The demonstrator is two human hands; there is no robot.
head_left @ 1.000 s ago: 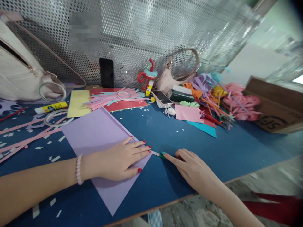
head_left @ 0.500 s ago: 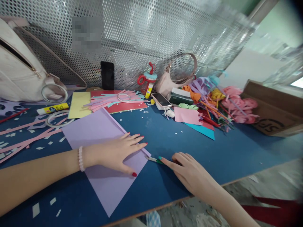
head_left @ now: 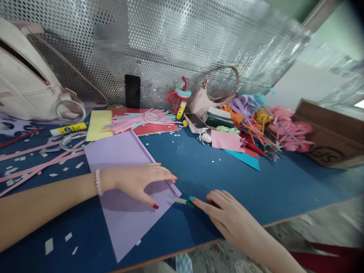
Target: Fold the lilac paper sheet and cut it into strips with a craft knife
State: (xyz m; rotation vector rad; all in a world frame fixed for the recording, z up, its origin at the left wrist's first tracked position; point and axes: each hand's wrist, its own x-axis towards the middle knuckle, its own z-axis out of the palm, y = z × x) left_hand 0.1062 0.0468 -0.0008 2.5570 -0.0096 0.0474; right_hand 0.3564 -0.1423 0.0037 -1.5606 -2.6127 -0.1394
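Note:
A sheet of purple paper (head_left: 125, 227) lies slanted across the blue table, with a narrow folded strip along its upper right edge. My left hand (head_left: 138, 182) rests over the sheet, fingers stretched out and the thumb spread, its fingertips at the folded strip. A utility knife (head_left: 190, 203) with a green handle is in my right hand (head_left: 230, 212), the index finger stretched along it. Its blade points left, with the tip at the paper's right corner. My palm hides the rest of the handle.
Glue stick (head_left: 68, 129), tape roll (head_left: 74, 141), pink paper strips and scraps lie left. Behind are yellow paper (head_left: 99, 125), a standing phone (head_left: 132, 91), a red-lidded cup (head_left: 181, 94) and a handbag (head_left: 201, 100). Paper flowers (head_left: 292, 129) and a cardboard box (head_left: 330, 132) stand right.
The purple paper has turned slightly, its bottom corner shifting left. My left hand's fingers have drawn closer together. The knife tip has moved a little down and left to the paper's corner.

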